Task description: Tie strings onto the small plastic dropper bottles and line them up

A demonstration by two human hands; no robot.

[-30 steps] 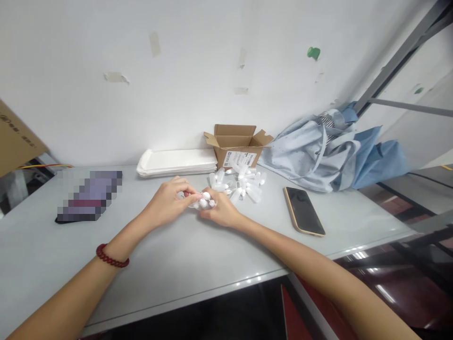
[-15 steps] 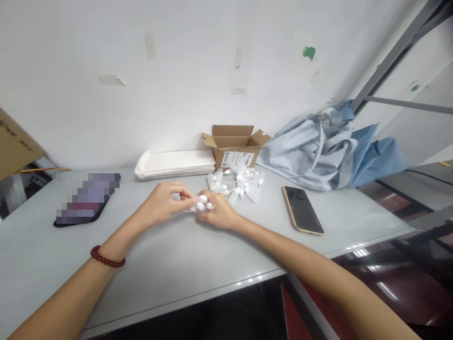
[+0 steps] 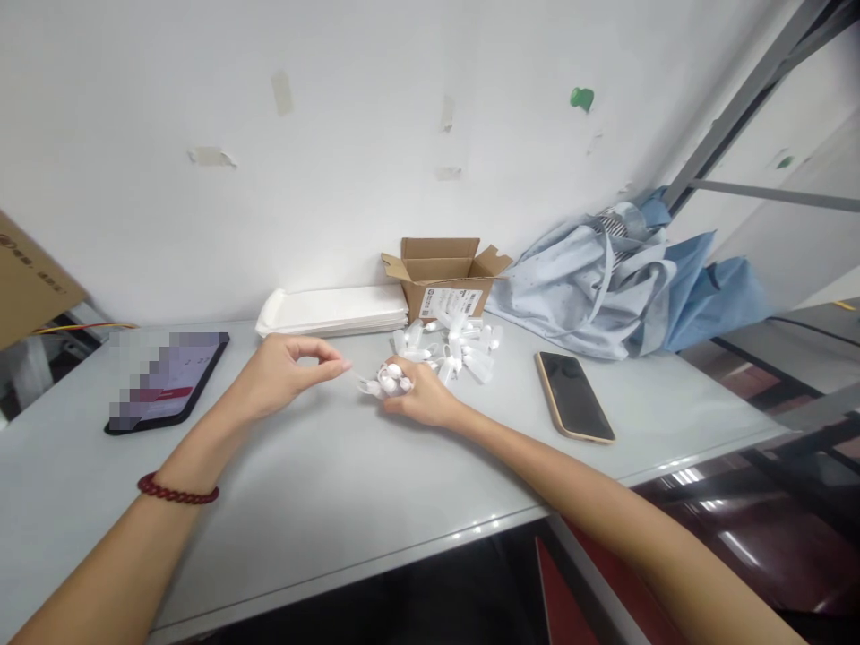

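Note:
My right hand (image 3: 426, 394) is closed round a bunch of small white-capped bottles (image 3: 391, 380), their white round ends facing me. A clear thin strip sticks out from the left side of the bunch. Just left of it, my left hand (image 3: 292, 369) has thumb and forefinger pinched together; whatever may be between the tips is too small to make out. Behind my right hand lies a loose pile of similar translucent bottles (image 3: 478, 365) with white caps, some with thin loops.
An open cardboard box (image 3: 447, 269) stands behind the pile, beside a stack of white flat packets (image 3: 336, 309). One phone (image 3: 574, 397) lies at right, another phone (image 3: 167, 381) at left. Blue-grey fabric (image 3: 584, 287) is heaped at the back right. The grey table's front edge (image 3: 403, 569) is near me.
My left hand has drawn away leftward from the bunch, its fingertips now apart from the white ends. My right hand keeps its hold, shifted very slightly right.

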